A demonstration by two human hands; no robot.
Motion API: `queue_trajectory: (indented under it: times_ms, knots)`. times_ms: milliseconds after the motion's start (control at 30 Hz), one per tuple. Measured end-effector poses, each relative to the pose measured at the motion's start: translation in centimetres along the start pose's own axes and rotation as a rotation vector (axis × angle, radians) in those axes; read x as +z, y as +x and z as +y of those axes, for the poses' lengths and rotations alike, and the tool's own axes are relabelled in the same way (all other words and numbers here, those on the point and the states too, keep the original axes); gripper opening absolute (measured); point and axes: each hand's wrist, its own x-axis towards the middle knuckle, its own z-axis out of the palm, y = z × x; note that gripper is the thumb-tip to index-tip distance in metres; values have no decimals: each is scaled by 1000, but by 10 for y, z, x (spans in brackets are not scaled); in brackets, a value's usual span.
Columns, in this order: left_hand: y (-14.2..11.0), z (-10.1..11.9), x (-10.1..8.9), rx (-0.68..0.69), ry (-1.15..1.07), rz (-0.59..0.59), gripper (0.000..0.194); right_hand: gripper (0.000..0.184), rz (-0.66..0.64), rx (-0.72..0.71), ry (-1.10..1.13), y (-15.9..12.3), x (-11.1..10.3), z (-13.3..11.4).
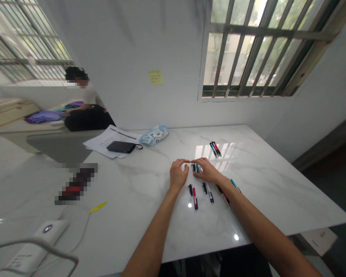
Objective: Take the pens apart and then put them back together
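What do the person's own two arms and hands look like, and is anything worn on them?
The left forearm and right forearm are bare, with no sleeve in view. The left hand and right hand wear no gloves. No watch or bracelet shows; rings are too small to tell.

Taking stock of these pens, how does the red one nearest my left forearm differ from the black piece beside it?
The red pen shows red and black; the black piece looks all black. The red pen is longer; the black piece is shorter. Both lie on the marbled table.
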Motion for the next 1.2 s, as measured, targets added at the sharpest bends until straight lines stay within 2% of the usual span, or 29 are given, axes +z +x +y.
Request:
queue_trajectory:
  times_ms: [233,700,867,933,1033,1133,1200]
  knots:
    - [-1,2,0,0,4,4,27,67,-9,-23,-1,-3,-1,1]
    - [-1,3,-1,5,-2,5,27,53,21,-13,-19,0,-2,-4]
    - [-1,4,-1,-90,-71,-9,18,54,194,-36,6,0,-17,-21]
    - [-1,3,1,-142,-144,-61,25,52,241,-79,31,0,-21,-33]
    - [-1,1,5,-200,-259,-139,34,49,245,-139,72,1,-19,-44]
    - [0,0,5,-232,-336,-122,33,55,252,-133,79,1,-14,-38]
    - [1,-1,4,-257,-357,-83,32,52,256,-51,40,-2,-13,-26]
